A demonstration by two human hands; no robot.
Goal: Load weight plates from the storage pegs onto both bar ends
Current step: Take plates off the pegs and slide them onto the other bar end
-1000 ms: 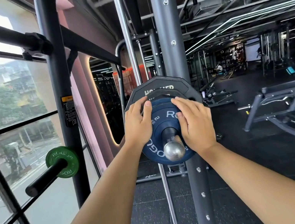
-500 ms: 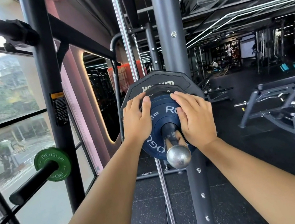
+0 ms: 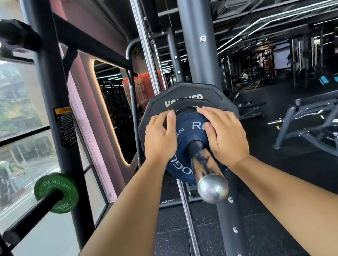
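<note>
- Backing the stack, a large black plate (image 3: 182,94) hangs on the chrome bar end (image 3: 208,172) in front of the grey upright (image 3: 197,33). A smaller black plate (image 3: 182,106) lies flush against its face.
- Blue plate (image 3: 187,135): outermost on the same bar end, close against the smaller black plate; the hands hide any gap. Judged rigid, rubber-coated and light for its kind, given its small diameter, and not fragile. Its smooth face offers little purchase, so it is best taken at opposite rim edges and kept square to the bar, lest the bore bind.
- Green plate (image 3: 56,192): seated on a black storage peg (image 3: 29,218), well apart to the left, untouched.
- Left hand (image 3: 160,139): laid over the blue plate's left side, thumb pointing up across the face.
- Right hand (image 3: 225,136): laid over the plate's right side, thumb near the hub.
- Fingers (image 3: 204,111): nearly straight, close together, pressing the plate's upper face. Whether any fingertip hooks behind the rim cannot be told.
</note>
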